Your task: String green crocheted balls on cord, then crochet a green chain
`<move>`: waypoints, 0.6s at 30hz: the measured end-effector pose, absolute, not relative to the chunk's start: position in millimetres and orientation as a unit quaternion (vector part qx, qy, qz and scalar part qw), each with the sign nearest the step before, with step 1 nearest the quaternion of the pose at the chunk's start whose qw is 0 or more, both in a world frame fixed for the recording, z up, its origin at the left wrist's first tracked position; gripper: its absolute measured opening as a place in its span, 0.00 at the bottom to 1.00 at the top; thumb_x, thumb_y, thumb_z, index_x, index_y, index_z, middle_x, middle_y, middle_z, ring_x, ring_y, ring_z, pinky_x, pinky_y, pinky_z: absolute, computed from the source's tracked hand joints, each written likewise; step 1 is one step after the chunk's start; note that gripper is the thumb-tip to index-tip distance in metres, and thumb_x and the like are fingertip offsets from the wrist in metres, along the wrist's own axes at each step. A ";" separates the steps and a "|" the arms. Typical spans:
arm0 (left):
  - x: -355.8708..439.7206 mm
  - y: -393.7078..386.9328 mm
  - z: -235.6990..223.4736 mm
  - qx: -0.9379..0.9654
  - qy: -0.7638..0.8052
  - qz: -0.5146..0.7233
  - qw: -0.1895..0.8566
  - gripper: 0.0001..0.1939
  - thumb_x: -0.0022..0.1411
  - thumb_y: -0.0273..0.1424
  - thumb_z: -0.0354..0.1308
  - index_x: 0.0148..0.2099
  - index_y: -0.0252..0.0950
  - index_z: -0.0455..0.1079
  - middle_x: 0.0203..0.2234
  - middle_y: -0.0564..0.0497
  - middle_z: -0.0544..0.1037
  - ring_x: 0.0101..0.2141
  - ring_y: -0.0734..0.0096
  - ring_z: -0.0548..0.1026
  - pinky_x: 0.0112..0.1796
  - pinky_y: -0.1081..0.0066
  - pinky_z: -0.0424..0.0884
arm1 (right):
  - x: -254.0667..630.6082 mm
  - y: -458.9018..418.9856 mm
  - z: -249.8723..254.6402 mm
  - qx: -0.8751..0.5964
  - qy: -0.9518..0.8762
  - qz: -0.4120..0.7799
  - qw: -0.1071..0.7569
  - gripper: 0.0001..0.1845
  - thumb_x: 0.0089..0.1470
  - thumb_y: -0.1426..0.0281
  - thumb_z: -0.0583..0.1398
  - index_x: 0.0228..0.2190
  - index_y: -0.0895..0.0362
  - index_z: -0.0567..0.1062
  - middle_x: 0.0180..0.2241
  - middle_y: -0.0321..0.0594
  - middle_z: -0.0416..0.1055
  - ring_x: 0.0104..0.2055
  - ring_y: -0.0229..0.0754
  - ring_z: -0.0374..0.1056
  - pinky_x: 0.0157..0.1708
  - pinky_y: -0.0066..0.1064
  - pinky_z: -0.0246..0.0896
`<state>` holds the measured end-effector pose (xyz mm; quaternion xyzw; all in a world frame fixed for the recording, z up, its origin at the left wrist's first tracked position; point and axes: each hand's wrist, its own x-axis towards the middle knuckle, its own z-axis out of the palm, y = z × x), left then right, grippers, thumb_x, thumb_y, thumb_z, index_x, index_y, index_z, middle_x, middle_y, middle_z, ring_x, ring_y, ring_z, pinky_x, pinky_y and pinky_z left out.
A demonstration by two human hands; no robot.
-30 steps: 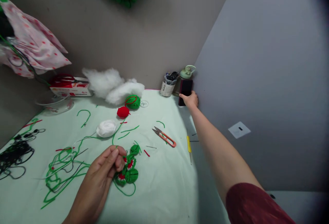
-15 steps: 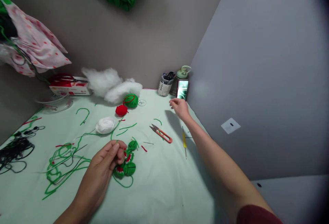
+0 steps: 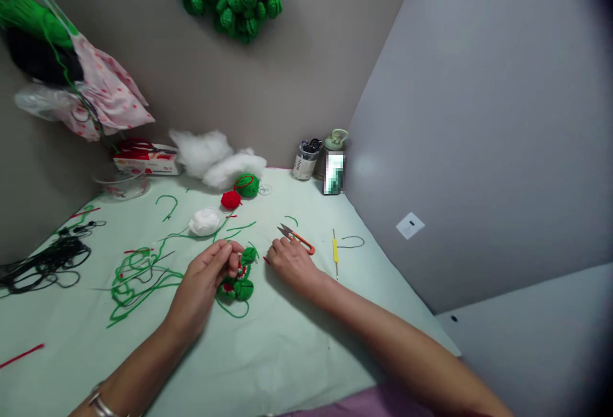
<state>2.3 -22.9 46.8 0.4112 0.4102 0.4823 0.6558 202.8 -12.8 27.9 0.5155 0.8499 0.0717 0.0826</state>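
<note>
Left hand [image 3: 204, 280] is closed in a pinch at the soft green crocheted cluster [image 3: 244, 289], lying just to its right; the right hand [image 3: 292, 264] is curled beside the orange snips [image 3: 305, 244], its grip hidden. Probably light and squashable, the cluster is best held by a ball. Movement is bounded left by tangled yarn [image 3: 125, 302], right by the edge of the table [image 3: 287, 356].

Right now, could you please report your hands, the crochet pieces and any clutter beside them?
Left hand pinched on green crochet pieces. Right hand against orange snips, grip unclear. Tangled green yarn lies left.
</note>
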 end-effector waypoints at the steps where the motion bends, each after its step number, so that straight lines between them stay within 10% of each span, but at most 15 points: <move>1: 2.1 -22.4 45.9 0.415 0.407 0.485 0.654 0.21 0.57 0.49 0.69 0.38 0.36 0.76 0.25 0.55 0.69 0.28 0.75 0.66 0.30 0.78 0.64 | 201.5 -13.6 27.7 0.519 0.847 0.072 0.083 0.17 0.65 0.81 0.49 0.43 0.65 0.78 0.43 0.55 0.75 0.47 0.54 0.72 0.42 0.41 0.66; 10: 0.7 -15.5 34.5 0.458 0.383 0.508 0.621 0.20 0.61 0.48 0.67 0.39 0.35 0.75 0.26 0.55 0.70 0.28 0.75 0.67 0.32 0.76 0.65 | 179.2 -10.4 42.5 0.598 0.797 0.053 0.058 0.18 0.62 0.83 0.50 0.45 0.64 0.77 0.42 0.56 0.77 0.47 0.54 0.75 0.40 0.38 0.64; 18: -1.8 -15.4 31.3 0.545 0.386 0.497 0.554 0.18 0.67 0.45 0.60 0.47 0.35 0.77 0.28 0.52 0.74 0.28 0.72 0.69 0.34 0.71 0.66 | 187.0 -16.9 53.9 0.615 0.755 -0.091 -0.209 0.27 0.61 0.78 0.52 0.60 0.56 0.68 0.45 0.46 0.78 0.42 0.45 0.74 0.40 0.34 0.62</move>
